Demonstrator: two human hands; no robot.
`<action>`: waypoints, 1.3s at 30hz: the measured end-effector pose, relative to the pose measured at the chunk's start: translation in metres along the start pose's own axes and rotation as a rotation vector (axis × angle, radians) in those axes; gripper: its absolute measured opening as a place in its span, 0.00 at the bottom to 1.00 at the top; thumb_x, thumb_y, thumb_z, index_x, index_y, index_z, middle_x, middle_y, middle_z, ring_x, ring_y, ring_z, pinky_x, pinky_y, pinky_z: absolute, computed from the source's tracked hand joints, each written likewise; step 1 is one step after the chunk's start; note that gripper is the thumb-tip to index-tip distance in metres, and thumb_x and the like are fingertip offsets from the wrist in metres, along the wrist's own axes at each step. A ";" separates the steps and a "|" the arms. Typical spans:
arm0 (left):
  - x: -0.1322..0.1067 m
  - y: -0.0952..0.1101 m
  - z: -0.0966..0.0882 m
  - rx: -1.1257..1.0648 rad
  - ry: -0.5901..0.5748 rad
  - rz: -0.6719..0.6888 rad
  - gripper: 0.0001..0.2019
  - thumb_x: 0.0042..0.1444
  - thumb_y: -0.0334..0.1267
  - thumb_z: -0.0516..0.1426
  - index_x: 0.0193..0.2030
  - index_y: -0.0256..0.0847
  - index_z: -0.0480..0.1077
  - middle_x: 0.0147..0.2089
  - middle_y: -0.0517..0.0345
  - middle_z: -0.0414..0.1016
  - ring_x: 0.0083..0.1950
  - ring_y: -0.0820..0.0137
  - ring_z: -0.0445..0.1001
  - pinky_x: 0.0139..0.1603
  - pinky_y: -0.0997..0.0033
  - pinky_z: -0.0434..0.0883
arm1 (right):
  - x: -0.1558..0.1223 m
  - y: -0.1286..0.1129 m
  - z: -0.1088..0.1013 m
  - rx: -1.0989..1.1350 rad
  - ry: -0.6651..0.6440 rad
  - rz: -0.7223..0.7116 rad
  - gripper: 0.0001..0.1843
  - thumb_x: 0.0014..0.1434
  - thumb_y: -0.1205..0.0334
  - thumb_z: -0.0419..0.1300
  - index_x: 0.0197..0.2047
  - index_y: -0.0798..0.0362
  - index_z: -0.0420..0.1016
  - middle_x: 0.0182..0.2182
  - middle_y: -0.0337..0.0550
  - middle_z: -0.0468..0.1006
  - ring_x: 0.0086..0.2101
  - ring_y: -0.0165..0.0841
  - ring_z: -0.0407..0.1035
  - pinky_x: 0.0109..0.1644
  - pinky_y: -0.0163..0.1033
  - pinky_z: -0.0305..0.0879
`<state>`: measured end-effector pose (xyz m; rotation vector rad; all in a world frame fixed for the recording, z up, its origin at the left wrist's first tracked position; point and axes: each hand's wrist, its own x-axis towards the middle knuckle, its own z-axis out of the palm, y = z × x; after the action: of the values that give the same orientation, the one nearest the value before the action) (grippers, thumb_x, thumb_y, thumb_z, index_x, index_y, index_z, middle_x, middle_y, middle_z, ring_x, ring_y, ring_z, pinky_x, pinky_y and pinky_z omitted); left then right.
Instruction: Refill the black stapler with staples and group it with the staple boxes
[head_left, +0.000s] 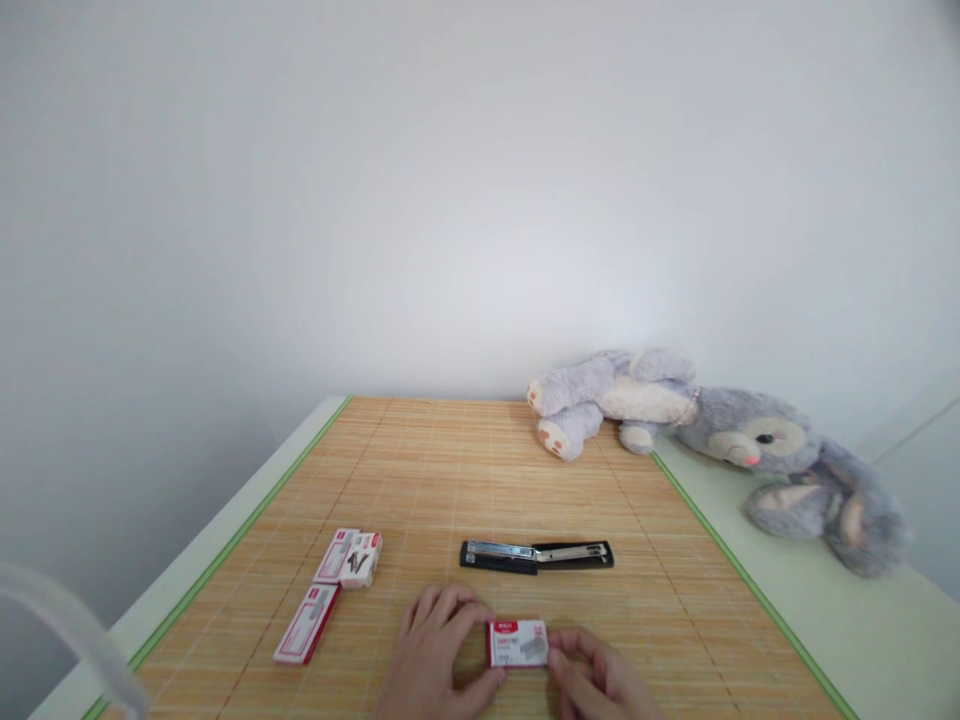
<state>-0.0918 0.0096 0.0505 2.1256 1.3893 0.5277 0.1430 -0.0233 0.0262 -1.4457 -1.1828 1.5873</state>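
My left hand [435,655] and my right hand [596,680] hold a small red-and-white staple box [516,642] between their fingertips, low on the bamboo mat [450,470]. The left fingers grip its left end, the right fingers its right end. Just beyond the box lies a black stapler [536,555] folded open flat, its metal rail facing up. Two more staple boxes lie to the left: one [349,557] with its flap open, another [307,623] closed and nearer me.
A grey plush rabbit [720,440] lies on its side at the table's far right, partly over the mat's green edge. The pale table [862,620] stands against a white wall. A blurred white strip [67,625] crosses the lower left corner.
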 end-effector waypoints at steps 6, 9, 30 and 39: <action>-0.001 -0.008 -0.001 -0.027 -0.020 0.000 0.20 0.49 0.42 0.71 0.50 0.55 0.79 0.54 0.58 0.76 0.59 0.57 0.71 0.62 0.55 0.66 | 0.007 0.010 -0.008 -0.137 0.008 -0.017 0.37 0.55 0.20 0.57 0.34 0.51 0.68 0.16 0.30 0.64 0.19 0.25 0.53 0.26 0.33 0.46; -0.003 -0.010 -0.003 -0.034 0.002 0.000 0.18 0.52 0.41 0.70 0.50 0.54 0.79 0.54 0.57 0.76 0.58 0.57 0.72 0.61 0.55 0.67 | 0.006 0.014 -0.019 -0.171 0.005 -0.002 0.35 0.57 0.22 0.57 0.33 0.51 0.68 0.17 0.31 0.64 0.19 0.26 0.53 0.26 0.33 0.46; -0.004 -0.006 -0.006 -0.042 0.039 0.010 0.16 0.52 0.40 0.70 0.49 0.52 0.79 0.52 0.56 0.77 0.56 0.58 0.73 0.58 0.57 0.68 | 0.026 -0.061 0.038 -1.069 0.104 -0.225 0.11 0.57 0.65 0.62 0.36 0.43 0.88 0.30 0.43 0.84 0.33 0.39 0.75 0.34 0.38 0.50; -0.004 -0.005 -0.007 -0.052 0.040 -0.034 0.17 0.51 0.38 0.70 0.49 0.51 0.79 0.53 0.56 0.77 0.57 0.57 0.73 0.59 0.56 0.67 | 0.024 -0.053 0.015 -0.815 0.120 -0.265 0.06 0.55 0.66 0.61 0.30 0.51 0.80 0.20 0.34 0.71 0.24 0.29 0.63 0.30 0.35 0.50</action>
<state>-0.1007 0.0092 0.0525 2.0568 1.4158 0.5895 0.1191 0.0153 0.0664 -1.7249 -1.9764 0.8372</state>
